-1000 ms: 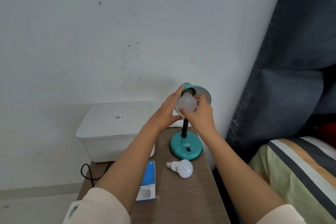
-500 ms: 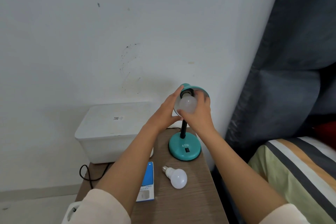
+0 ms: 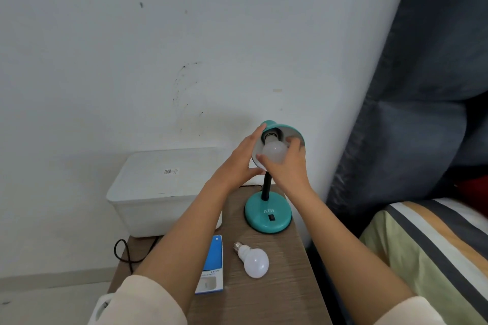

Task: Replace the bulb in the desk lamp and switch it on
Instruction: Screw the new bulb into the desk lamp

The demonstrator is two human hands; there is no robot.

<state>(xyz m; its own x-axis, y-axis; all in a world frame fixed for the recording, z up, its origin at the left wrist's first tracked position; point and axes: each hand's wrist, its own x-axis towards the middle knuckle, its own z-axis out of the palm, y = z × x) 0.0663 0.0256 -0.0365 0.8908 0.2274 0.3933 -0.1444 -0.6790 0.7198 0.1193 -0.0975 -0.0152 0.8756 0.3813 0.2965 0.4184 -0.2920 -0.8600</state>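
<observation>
A teal desk lamp (image 3: pixel 268 215) stands at the back of a small wooden table (image 3: pixel 277 295), its shade tilted toward me. A white bulb (image 3: pixel 274 152) sits in the shade's socket. My right hand (image 3: pixel 286 166) wraps its fingers around that bulb. My left hand (image 3: pixel 241 159) holds the left edge of the lamp shade (image 3: pixel 269 124). A second white bulb (image 3: pixel 253 261) lies loose on the table in front of the lamp base, metal thread pointing back left. The black switch (image 3: pixel 271 217) on the base faces me.
A blue and white bulb box (image 3: pixel 212 266) lies flat beside the loose bulb. A white lidded bin (image 3: pixel 161 187) stands left of the lamp against the wall, a black cable (image 3: pixel 124 253) below it. A bed with a striped cover (image 3: pixel 435 248) and a dark curtain are on the right.
My right hand's fingers have shifted around the bulb in the socket, and the view has moved slightly. The left hand stays on the shade. The loose bulb lies a little differently than a second ago.
</observation>
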